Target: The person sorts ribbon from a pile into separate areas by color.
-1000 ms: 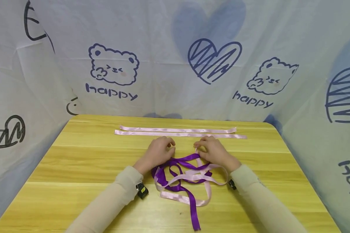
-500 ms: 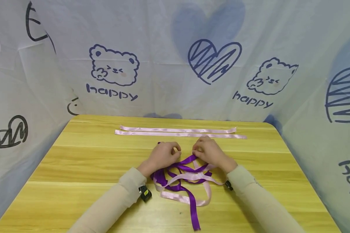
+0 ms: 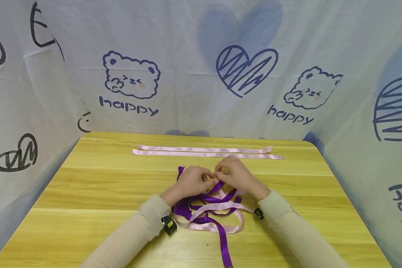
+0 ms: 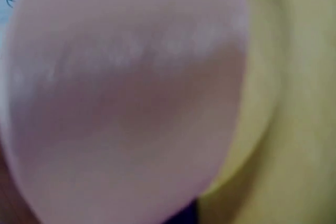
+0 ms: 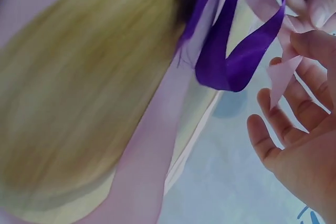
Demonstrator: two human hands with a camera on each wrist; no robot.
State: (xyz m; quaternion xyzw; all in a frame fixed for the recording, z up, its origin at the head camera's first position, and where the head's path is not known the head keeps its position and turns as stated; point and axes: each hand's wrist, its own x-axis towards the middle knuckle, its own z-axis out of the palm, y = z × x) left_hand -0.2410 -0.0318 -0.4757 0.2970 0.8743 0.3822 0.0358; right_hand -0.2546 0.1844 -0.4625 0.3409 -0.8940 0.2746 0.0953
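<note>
A tangle of pink ribbon (image 3: 221,205) and purple ribbon (image 3: 223,238) lies under both hands at the middle of the table. My right hand (image 3: 237,174) pinches the pink ribbon near one end between thumb and forefinger; the short tip (image 5: 283,80) sticks out past the thumb in the right wrist view. Close against it, my left hand (image 3: 195,181) pinches the same ribbon with thumb and fingertips. A purple loop (image 5: 226,72) hangs beside the fingers. In the left wrist view, blurred pink ribbon (image 4: 126,98) fills most of the picture and the left fingers are hidden.
Two pink ribbon strips, a rear one (image 3: 204,149) and a front one (image 3: 187,153), lie straight and side by side toward the back of the wooden table (image 3: 87,193). A white printed cloth (image 3: 187,85) hangs behind and at both sides.
My left hand has moved right, and its fingertips now meet those of the right hand, which has shifted slightly left. The ribbon tangle has shifted a little with them.
</note>
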